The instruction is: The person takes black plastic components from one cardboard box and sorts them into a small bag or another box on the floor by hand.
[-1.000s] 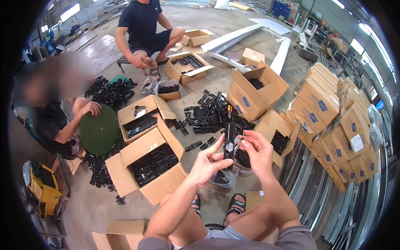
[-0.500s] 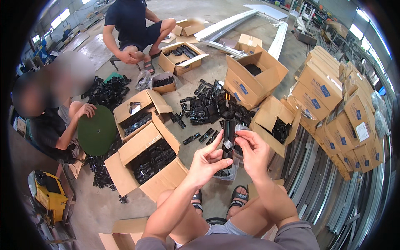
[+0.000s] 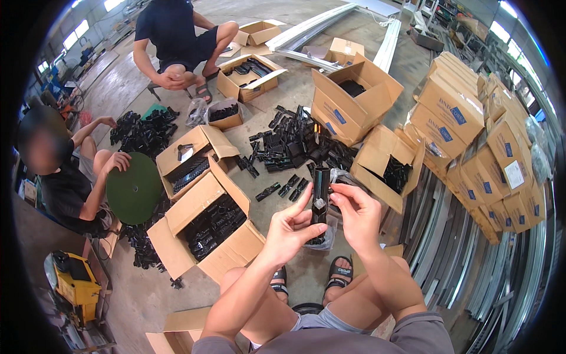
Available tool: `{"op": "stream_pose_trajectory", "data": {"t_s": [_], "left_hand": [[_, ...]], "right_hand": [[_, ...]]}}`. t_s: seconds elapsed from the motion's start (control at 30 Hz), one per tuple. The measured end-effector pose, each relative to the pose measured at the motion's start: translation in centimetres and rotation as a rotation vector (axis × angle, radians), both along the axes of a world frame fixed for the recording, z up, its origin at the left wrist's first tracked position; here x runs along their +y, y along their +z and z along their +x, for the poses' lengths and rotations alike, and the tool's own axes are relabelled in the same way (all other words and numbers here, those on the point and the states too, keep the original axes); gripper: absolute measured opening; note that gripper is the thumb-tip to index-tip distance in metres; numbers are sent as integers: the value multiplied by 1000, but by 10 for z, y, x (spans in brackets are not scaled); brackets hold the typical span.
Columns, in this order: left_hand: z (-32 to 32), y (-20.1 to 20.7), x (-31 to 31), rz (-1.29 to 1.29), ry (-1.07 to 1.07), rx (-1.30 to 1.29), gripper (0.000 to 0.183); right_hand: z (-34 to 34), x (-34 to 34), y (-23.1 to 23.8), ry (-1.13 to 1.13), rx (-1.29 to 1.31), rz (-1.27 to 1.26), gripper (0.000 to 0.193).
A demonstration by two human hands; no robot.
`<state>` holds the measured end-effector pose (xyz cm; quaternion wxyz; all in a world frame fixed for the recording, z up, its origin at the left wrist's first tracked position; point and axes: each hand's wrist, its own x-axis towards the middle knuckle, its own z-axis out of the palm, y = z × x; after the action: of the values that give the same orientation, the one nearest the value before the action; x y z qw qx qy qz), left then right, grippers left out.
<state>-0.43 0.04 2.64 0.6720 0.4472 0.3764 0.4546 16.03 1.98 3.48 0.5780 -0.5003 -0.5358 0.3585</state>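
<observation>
In front of my knees I hold a black, glossy, elongated part (image 3: 321, 184) upright, with a pale shiny spot about midway down. My left hand (image 3: 290, 229) grips its lower portion, thumb on the near side and index finger stretched up along its left side. Closed in a pinch, my right hand (image 3: 357, 213) has its fingertips against the part's right side; whatever is between them is too small to make out. Just below the part sits a clear plastic bag (image 3: 328, 237) with black pieces inside. Beyond my hands lies a loose heap of similar black parts (image 3: 289, 150).
An open carton (image 3: 239, 251) of black parts stands left, another (image 3: 407, 197) right. Stacked cartons (image 3: 451, 112) and long metal profiles (image 3: 439, 248) line the right. One person holds a green disc (image 3: 134, 189) at left; another (image 3: 174, 44) squats at the far side.
My right fingertips have come slightly closer to the black part, while my left hand keeps its grip. The person at left has shifted, with a second arm now showing. The view has tilted slightly.
</observation>
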Motion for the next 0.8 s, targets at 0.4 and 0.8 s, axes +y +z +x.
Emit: {"op": "stream_pose_trajectory", "data": {"t_s": [0.4, 0.8], "left_hand": [[0, -2, -4, -9, -36, -7, 88], [-2, -1, -3, -40, -39, -36, 90]], "right_hand": [[9, -3, 16, 92, -348, 7, 20], [16, 0, 14, 135, -495, 121, 20]]}}
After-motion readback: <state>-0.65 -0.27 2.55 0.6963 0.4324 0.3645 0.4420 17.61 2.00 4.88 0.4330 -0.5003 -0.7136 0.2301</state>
